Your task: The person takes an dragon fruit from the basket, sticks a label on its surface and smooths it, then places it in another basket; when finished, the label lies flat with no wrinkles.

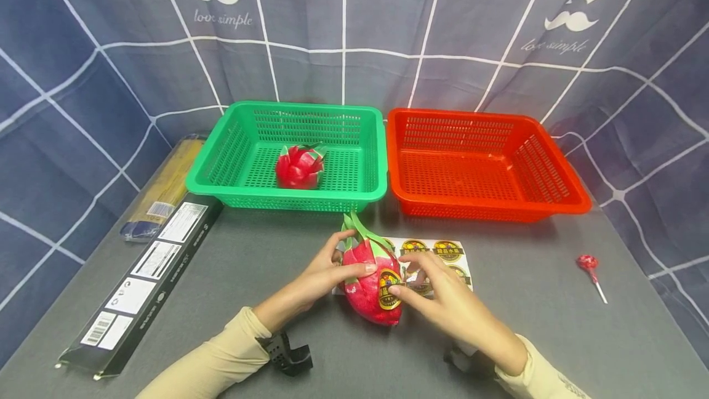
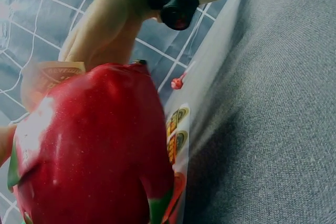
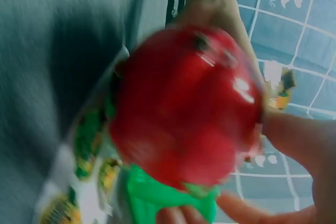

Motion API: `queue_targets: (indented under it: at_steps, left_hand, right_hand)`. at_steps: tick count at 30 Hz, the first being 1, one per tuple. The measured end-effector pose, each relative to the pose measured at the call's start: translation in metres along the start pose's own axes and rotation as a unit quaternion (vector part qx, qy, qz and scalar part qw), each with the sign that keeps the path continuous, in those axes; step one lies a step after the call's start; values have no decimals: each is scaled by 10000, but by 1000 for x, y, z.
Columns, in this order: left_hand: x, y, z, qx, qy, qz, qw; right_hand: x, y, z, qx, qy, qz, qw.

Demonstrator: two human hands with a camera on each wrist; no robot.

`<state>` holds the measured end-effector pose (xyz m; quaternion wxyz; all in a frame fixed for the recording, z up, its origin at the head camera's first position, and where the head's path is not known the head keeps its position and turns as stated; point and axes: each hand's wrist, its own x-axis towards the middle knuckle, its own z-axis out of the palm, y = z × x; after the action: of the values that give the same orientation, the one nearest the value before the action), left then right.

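In the head view, the left hand (image 1: 318, 276) is clamped around a plump red dragon fruit (image 1: 360, 282) with green leafy tips, before the plastic green basket (image 1: 288, 198). The right hand (image 1: 445, 285) has thumb and fingers apart, its thumb touching a round printed sticker (image 1: 389, 288). In the left wrist view, the fruit's skin is glossy, beside woven grey cloth (image 2: 268, 87). In the right wrist view, the rounded fruit appears blurred.
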<state>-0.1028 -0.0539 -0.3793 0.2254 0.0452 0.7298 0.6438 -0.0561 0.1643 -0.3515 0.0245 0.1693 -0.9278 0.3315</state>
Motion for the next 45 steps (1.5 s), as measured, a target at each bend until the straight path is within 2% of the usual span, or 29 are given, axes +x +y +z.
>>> queue_targets:
  at_steps: [2,4,6,8,12,15,18,22,25,31,34,37,45]
  left_hand:
    - [-1,1,1,-45,18,25,10000]
    - [-1,2,2,-130,30,73,9999]
    - [-1,1,4,-237,27,112,9997]
    - [-2,1,6,-351,58,152,9993]
    - [-5,0,11,-589,155,254,9978]
    - [-6,-1,14,-653,219,325,9971]
    - [-7,-2,15,-638,268,376,9969]
    - [-7,-4,15,-659,276,428,9965]
    - [-7,-4,15,-660,242,468,9964]
    - [-7,-4,15,-688,166,495,9963]
    - [-7,-3,16,-737,131,507,9959]
    - [-7,-3,16,-793,99,535,9954]
    - [-7,-2,14,-822,45,546,9951]
  right_hand:
    - [-2,1,2,404,-260,363,9982]
    - [-3,2,6,947,-561,733,9912]
    - [-4,1,10,1549,-777,1063,9791]
    - [-5,-2,16,2107,-818,1305,9653]
    - [-5,-10,29,3088,-410,1472,9388]
    - [-5,-15,37,3571,4,1511,9218]
    - [-7,-18,44,3897,269,1624,9061]
    - [-8,-21,50,4007,488,1852,8960]
    - [-8,-22,53,3944,594,1915,8968]
    - [-9,-21,53,3762,659,1827,9060]
    - [-10,-20,51,3834,595,1796,9040]
    - [-10,-20,49,4135,439,1659,8942]
    - [-11,-17,48,5060,-17,1341,8521]
